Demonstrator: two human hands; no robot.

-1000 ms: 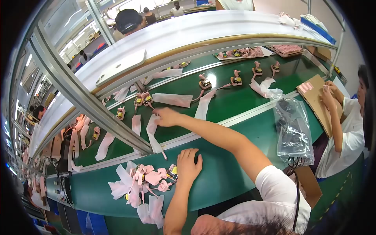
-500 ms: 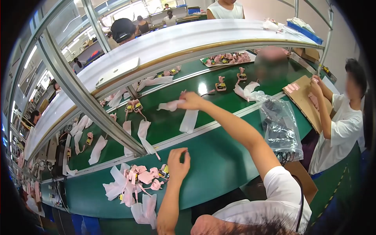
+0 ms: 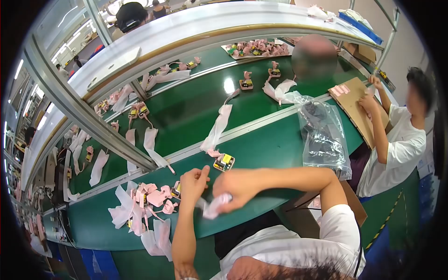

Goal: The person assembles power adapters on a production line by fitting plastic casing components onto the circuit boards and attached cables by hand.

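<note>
My right hand (image 3: 239,187) is closed around a crumpled, whitish-pink wrapped piece (image 3: 216,206), blurred by motion, low over the green worktop (image 3: 266,154). Just beyond its knuckles lies a yellow and black circuit board (image 3: 224,162) with a pink part beside it. My left hand (image 3: 194,183) rests on the worktop to the left, fingers loosely bent and thumb apart, holding nothing visible. It is next to a pile of pink parts (image 3: 154,196) with small boards and white wrap strips.
A green belt (image 3: 186,116) beyond the metal rail carries more boards and wrapped strips. A clear plastic bag (image 3: 324,140) lies on the right, near a co-worker (image 3: 401,140) with a cardboard sheet (image 3: 357,107). A metal post (image 3: 88,102) slants across the left.
My right hand has come back from the belt to the worktop with the wrapped piece. A board and pink part now lie near it. The view has shifted.
</note>
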